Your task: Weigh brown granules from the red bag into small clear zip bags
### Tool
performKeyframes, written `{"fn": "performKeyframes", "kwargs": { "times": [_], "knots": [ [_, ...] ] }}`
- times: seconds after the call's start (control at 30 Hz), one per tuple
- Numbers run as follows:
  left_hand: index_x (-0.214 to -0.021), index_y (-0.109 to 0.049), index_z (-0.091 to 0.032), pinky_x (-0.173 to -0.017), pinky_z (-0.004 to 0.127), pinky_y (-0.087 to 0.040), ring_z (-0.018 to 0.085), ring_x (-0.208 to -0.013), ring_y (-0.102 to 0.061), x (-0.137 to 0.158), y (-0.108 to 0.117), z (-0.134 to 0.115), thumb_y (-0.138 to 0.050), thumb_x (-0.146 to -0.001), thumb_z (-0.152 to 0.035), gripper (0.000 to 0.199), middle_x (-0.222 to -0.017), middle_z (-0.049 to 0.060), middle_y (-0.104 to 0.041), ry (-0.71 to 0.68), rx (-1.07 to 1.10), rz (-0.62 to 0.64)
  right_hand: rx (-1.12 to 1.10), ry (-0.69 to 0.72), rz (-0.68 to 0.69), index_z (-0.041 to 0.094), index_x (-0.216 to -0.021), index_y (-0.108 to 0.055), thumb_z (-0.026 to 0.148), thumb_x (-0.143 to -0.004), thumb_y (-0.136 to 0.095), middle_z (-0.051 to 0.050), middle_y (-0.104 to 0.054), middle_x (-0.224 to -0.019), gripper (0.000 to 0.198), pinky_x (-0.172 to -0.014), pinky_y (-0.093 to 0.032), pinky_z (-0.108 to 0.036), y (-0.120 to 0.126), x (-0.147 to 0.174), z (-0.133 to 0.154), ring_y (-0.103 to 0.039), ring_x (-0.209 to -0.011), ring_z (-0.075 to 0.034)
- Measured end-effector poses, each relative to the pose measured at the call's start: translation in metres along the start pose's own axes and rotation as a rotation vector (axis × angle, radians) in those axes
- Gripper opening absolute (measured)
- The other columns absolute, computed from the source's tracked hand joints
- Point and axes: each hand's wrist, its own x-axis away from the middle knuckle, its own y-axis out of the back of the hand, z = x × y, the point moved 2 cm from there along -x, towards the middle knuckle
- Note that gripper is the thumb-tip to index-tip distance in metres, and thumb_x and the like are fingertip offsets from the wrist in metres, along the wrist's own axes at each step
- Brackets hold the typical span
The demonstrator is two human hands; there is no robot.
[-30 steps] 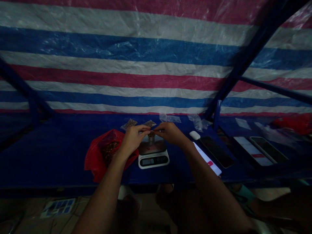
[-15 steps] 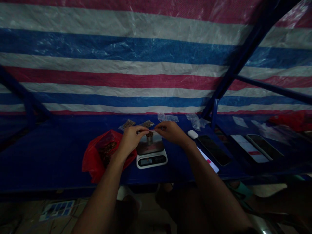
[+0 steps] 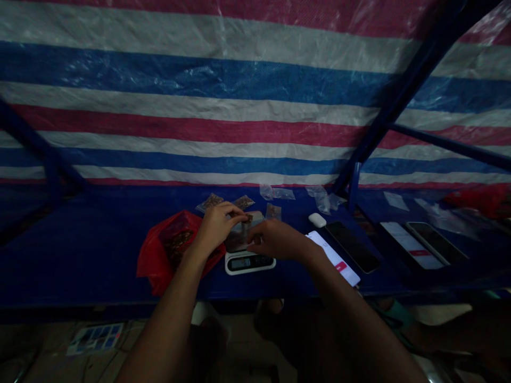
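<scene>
A white digital scale point(image 3: 250, 264) with a lit display stands before me. On its metal plate is a small clear container point(image 3: 245, 229) with brown bits at its top, partly hidden by my fingers. My left hand point(image 3: 220, 223) is closed in a pinch at the container's upper edge; what lies between its fingertips is unclear. My right hand point(image 3: 273, 238) is curled low over the plate's right side, fingers closed, their contents hidden. Left of the scale, an open red plastic bag point(image 3: 154, 260) holds brown pieces, partly behind my left forearm.
Small clear bags of brown bits point(image 3: 211, 201) lie behind the scale, one beside its right rear corner point(image 3: 273, 211). Clear plastic bags point(image 3: 319, 198) lie further back. A white earbud case point(image 3: 317, 220), a lit phone point(image 3: 339, 260) and a dark phone point(image 3: 353, 247) are at right.
My right hand has come down and towards me, from the container's top to low over the plate. A small filled bag behind it now shows. The left hand stays near the container's top.
</scene>
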Motion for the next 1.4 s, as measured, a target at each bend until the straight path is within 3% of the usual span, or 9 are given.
{"fn": "performKeyframes", "kwargs": {
  "times": [0.2, 0.4, 0.7, 0.87, 1.0, 1.1, 1.23, 1.4],
  "knots": [
    [-0.085, -0.081, -0.024, -0.082, 0.032, -0.047, 0.02, -0.088, -0.068, 0.002, -0.001, 0.004, -0.076, -0.086, -0.027, 0.006, -0.091, 0.002, -0.077, 0.001, -0.018, 0.024, 0.129, -0.02, 0.128, 0.023, -0.099, -0.082, 0.025, -0.087, -0.07, -0.004, -0.079, -0.093, 0.017, -0.061, -0.039, -0.023, -0.013, -0.003, 0.014, -0.071, -0.078, -0.017],
    [-0.087, -0.082, -0.024, -0.079, 0.033, -0.048, 0.019, -0.088, -0.068, 0.003, 0.001, 0.003, -0.076, -0.086, -0.028, 0.007, -0.094, 0.003, -0.076, 0.03, -0.025, 0.025, 0.227, -0.016, 0.151, 0.025, -0.097, -0.082, 0.022, -0.088, -0.064, -0.005, -0.08, -0.1, 0.02, -0.07, -0.045, -0.024, -0.023, -0.006, 0.018, -0.073, -0.091, -0.021],
    [-0.089, -0.082, -0.026, -0.079, 0.033, -0.049, 0.019, -0.088, -0.068, 0.004, 0.0, 0.004, -0.075, -0.087, -0.029, 0.009, -0.094, 0.002, -0.075, 0.029, -0.041, 0.035, 0.293, -0.043, 0.129, 0.02, -0.093, -0.08, 0.02, -0.088, -0.061, -0.009, -0.079, -0.095, 0.02, -0.069, -0.047, -0.028, -0.027, -0.007, 0.024, -0.074, -0.085, -0.023],
    [-0.088, -0.082, -0.025, -0.08, 0.033, -0.05, 0.02, -0.089, -0.068, 0.005, 0.002, 0.004, -0.074, -0.087, -0.029, 0.009, -0.092, 0.003, -0.075, 0.023, -0.054, 0.036, 0.285, 0.008, 0.101, 0.022, -0.1, -0.079, 0.02, -0.088, -0.061, -0.008, -0.079, -0.099, 0.022, -0.071, -0.048, -0.027, -0.03, -0.008, 0.025, -0.072, -0.086, -0.021],
    [-0.086, -0.081, -0.022, -0.08, 0.033, -0.051, 0.02, -0.086, -0.068, 0.006, 0.002, 0.003, -0.073, -0.087, -0.027, 0.009, -0.092, 0.004, -0.075, 0.013, -0.043, 0.067, 0.299, 0.002, 0.131, 0.021, -0.09, -0.079, 0.023, -0.089, -0.06, -0.008, -0.078, -0.093, 0.019, -0.067, -0.046, -0.026, -0.026, -0.006, 0.022, -0.071, -0.082, -0.02],
    [-0.086, -0.081, -0.022, -0.079, 0.033, -0.051, 0.02, -0.085, -0.068, 0.007, 0.002, 0.003, -0.074, -0.086, -0.027, 0.009, -0.092, 0.005, -0.075, 0.013, -0.044, 0.087, 0.264, -0.018, 0.049, 0.021, -0.092, -0.077, 0.025, -0.091, -0.059, -0.007, -0.078, -0.093, 0.019, -0.065, -0.044, -0.025, -0.018, -0.005, 0.018, -0.072, -0.083, -0.02],
    [-0.088, -0.082, -0.022, -0.076, 0.032, -0.052, 0.02, -0.083, -0.068, 0.007, 0.003, 0.004, -0.073, -0.086, -0.027, 0.01, -0.09, 0.005, -0.075, 0.006, -0.031, 0.08, 0.241, -0.063, -0.153, 0.021, -0.095, -0.076, 0.024, -0.094, -0.058, -0.007, -0.077, -0.105, 0.018, -0.076, -0.046, -0.026, -0.013, -0.005, 0.015, -0.071, -0.096, -0.02],
    [-0.086, -0.081, -0.023, -0.082, 0.034, -0.052, 0.021, -0.088, -0.069, 0.007, 0.005, 0.003, -0.072, -0.087, -0.026, 0.01, -0.091, 0.005, -0.076, 0.0, -0.019, 0.083, 0.279, -0.091, -0.143, 0.021, -0.099, -0.075, 0.023, -0.097, -0.054, -0.008, -0.077, -0.108, 0.021, -0.081, -0.048, -0.028, -0.025, -0.009, 0.019, -0.07, -0.1, -0.022]
  ]
}}
